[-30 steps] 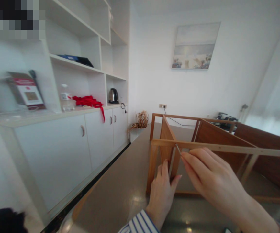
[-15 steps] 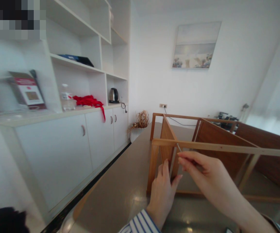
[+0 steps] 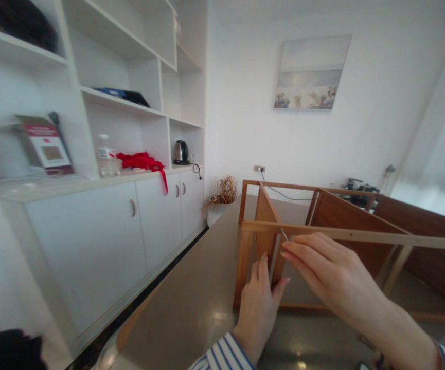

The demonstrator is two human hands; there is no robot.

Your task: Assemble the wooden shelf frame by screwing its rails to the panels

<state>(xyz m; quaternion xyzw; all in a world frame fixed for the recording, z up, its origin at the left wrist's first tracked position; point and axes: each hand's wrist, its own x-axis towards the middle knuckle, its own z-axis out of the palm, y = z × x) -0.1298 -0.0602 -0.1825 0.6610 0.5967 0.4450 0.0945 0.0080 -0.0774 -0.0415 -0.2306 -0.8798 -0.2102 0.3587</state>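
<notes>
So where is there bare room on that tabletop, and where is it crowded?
Bare tabletop runs left of the wooden frame, out to the edge facing the white cabinets. Crowded: the frame's near corner, where the left hand grips an upright and the right hand holds a thin metal tool at the top rail.

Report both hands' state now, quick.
Left hand: closed around the upright slat of the wooden frame.
Right hand: closed, pinching a thin metal tool at the top rail.
</notes>
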